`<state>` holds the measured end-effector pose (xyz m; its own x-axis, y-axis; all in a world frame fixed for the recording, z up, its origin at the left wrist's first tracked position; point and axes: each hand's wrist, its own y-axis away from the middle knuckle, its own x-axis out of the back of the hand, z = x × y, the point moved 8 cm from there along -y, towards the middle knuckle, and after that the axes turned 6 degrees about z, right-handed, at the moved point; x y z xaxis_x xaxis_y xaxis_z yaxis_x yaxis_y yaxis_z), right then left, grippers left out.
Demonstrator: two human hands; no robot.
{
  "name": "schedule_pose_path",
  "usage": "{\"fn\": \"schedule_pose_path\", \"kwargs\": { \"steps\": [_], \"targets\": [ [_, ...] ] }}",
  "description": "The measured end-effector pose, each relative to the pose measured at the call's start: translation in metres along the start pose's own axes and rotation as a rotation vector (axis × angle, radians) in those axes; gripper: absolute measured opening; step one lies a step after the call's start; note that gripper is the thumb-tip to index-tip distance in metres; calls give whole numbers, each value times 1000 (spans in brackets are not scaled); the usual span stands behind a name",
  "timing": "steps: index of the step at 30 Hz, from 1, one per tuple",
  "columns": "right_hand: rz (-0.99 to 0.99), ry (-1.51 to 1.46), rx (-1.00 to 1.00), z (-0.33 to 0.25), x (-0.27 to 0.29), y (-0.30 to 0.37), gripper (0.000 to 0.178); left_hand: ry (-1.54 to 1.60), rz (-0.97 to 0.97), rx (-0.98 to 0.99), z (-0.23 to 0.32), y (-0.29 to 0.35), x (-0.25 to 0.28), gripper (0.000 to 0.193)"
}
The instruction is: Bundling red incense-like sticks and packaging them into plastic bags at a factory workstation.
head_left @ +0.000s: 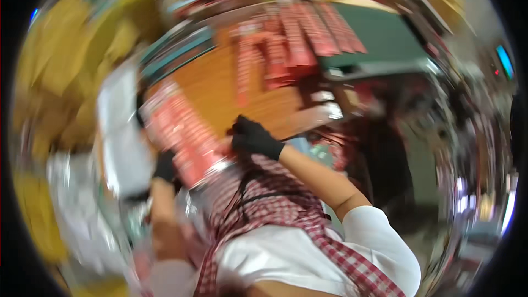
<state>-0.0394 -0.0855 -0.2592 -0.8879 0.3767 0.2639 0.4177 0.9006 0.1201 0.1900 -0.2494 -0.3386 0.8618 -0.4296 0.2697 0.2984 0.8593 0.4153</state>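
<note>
A bundle of red printed packets in a clear wrapper [184, 132] lies slanted over the near left edge of the wooden tabletop, its lower end by my checked apron. My left hand [165, 166], in a black glove, is against the bundle's left side; motion smears its fingers. At the bundle's right side is my right hand [256, 138], also black-gloved, with its fingers curled in. Whether those fingers grip the wrapper is too blurred to make out. Farther back, several long red packet strips [297, 30] lie spread, partly on a dark green surface.
The brown wooden tabletop [214, 85] stretches ahead. Teal trays or boxes [179, 52] stand at its far left edge. A white box-like object [121, 132] and clear plastic bags [82, 209] are on the left. Yellow sacks [60, 49] pile up behind. The dark green board [379, 38] lies far right.
</note>
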Motion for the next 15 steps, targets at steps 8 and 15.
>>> {"fn": "schedule_pose_path", "kwargs": {
  "steps": [8,15],
  "targets": [
    [-654,-874,-454,11,-186,114,59,276,364,-383,-55,176,52,64],
    [-1120,-500,-100,-136,-309,129,55,-442,1082,-352,-59,398,325,53]
  ]
}}
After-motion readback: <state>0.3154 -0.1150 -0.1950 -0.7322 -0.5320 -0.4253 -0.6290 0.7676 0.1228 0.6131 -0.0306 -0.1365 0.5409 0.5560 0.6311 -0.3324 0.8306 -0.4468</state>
